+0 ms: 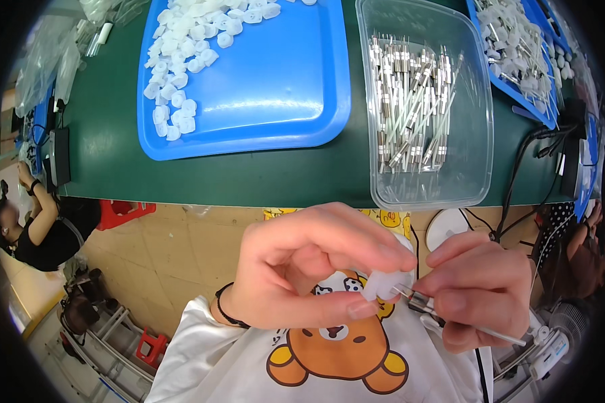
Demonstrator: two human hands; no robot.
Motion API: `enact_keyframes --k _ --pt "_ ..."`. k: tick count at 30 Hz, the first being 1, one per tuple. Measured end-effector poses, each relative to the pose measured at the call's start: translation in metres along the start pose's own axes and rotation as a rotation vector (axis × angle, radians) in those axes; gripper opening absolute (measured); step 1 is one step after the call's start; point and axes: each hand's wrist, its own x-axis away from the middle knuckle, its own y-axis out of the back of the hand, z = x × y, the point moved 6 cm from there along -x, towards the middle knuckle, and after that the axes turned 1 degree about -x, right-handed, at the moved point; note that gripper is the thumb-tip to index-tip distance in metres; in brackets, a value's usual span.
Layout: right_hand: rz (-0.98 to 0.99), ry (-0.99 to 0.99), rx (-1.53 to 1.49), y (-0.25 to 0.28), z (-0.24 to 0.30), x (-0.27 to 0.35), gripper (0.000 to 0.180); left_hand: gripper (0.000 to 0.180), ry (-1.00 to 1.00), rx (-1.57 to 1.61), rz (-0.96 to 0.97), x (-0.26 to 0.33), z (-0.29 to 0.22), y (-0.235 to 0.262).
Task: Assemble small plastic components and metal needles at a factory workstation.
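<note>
My left hand (275,275) pinches a small translucent white plastic cap (386,285) between thumb and fingertips, in front of my chest. Held in my right hand (484,285) is a thin rod with a metal sleeve (421,302), its pale tail end sticking out below the fingers. The rod's narrow metal tip points left and meets the cap; how far it goes in, I cannot tell. Beyond my hands, a blue tray (275,107) on the table carries many similar white caps (181,60). A clear plastic box (474,134) beside it holds a pile of similar metal-sleeved rods (413,101).
Both containers stand on a green table (249,180). At the far right, another blue tray (544,114) holds caps with rods, near black cables (517,168). Another person (40,221) sits at the left by a red stool (124,213). A fan (571,322) stands lower right.
</note>
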Motion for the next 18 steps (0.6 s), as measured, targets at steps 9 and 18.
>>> enact_keyframes --k 9,18 --pt "0.025 -0.022 0.053 -0.005 0.01 0.0 0.021 0.026 0.05 -0.015 -0.082 0.001 -0.002 -0.002" --pt "0.042 -0.026 0.038 -0.007 0.011 0.001 0.019 0.025 0.078 0.011 -0.104 0.004 -0.002 -0.002"
